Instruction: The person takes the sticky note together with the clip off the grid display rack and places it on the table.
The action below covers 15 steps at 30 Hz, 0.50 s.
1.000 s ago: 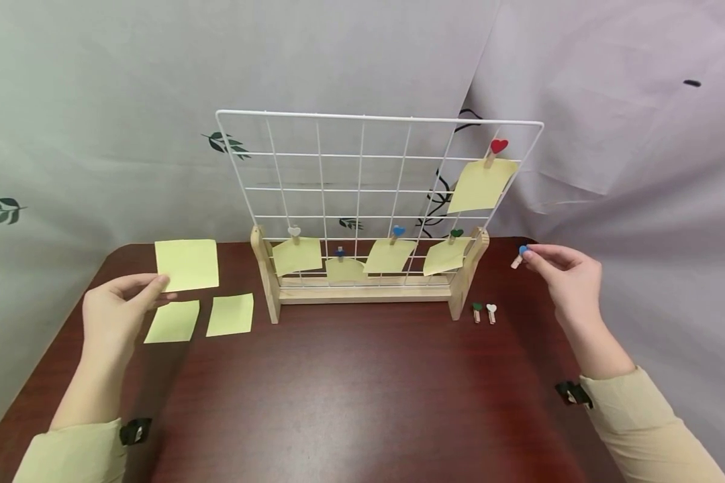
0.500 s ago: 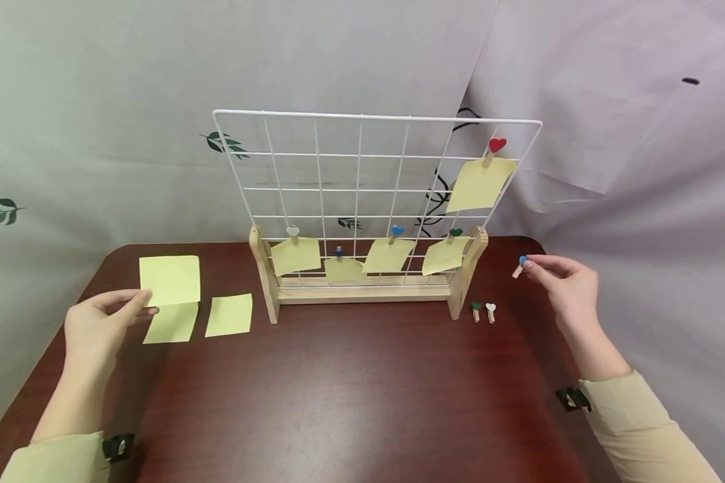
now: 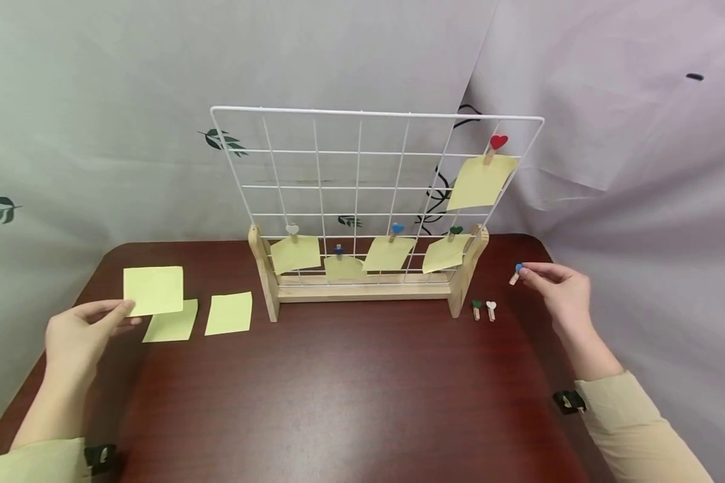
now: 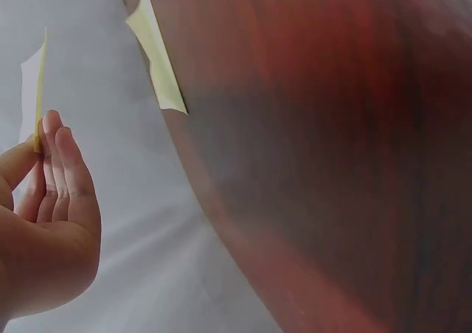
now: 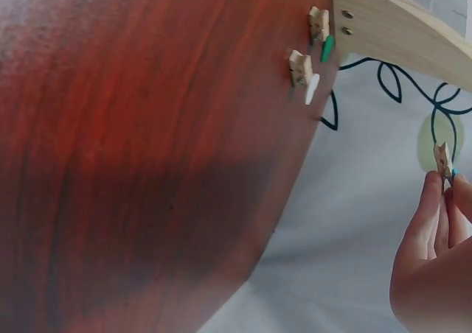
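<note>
My left hand pinches a yellow sticky note by its lower left corner, thumb in front. In the left wrist view that note appears almost edge-on, raised from the table. Behind it in the head view lies another yellow note, partly covered, with a third note to its right. Over on the right, my right hand pinches a small wooden clothespin with a blue heart, its jaw end pointing away from the fingers. The right wrist view shows this clothespin between thumb and fingertips.
A white wire grid stands in a wooden base at the table's back. Several yellow notes hang on it by heart clothespins. Green and white heart clothespins lie beside the base's right foot, on the dark red table.
My left hand has moved left and down toward me with its note, which now overlaps the note lying below. My right hand has lowered slightly with the blue-heart clothespin.
</note>
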Available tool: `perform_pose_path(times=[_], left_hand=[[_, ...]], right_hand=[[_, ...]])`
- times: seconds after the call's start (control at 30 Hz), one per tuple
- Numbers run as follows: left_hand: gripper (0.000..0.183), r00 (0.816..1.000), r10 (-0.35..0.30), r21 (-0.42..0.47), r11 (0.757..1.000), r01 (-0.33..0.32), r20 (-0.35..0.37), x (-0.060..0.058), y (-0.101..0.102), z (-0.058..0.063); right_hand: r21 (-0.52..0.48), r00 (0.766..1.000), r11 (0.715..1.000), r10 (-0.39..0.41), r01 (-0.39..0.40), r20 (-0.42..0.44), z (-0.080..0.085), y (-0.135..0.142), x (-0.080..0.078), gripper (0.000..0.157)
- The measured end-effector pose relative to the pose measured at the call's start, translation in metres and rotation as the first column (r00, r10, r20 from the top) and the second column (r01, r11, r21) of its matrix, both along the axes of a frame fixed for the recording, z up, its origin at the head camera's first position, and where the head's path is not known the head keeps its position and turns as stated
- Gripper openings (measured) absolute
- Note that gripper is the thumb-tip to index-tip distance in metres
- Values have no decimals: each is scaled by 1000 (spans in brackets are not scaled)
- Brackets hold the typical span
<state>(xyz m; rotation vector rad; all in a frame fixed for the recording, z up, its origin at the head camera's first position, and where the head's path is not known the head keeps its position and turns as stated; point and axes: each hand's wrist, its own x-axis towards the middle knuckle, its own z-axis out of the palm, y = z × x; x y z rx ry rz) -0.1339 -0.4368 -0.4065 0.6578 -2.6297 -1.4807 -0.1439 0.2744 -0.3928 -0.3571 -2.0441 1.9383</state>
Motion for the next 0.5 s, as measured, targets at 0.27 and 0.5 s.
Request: perform_pose_path(times=[0.27,0.5], left_hand=[[21,1000,-16,-54,998,16,2,3,-14,-8],[28,999,-46,-65,997,47,7,7,-29,-11]], right_hand=[[43,999,999,-2,0,36,-10,3,-1,27],[69,996,997,13,-20,89,-17,6,0,23]])
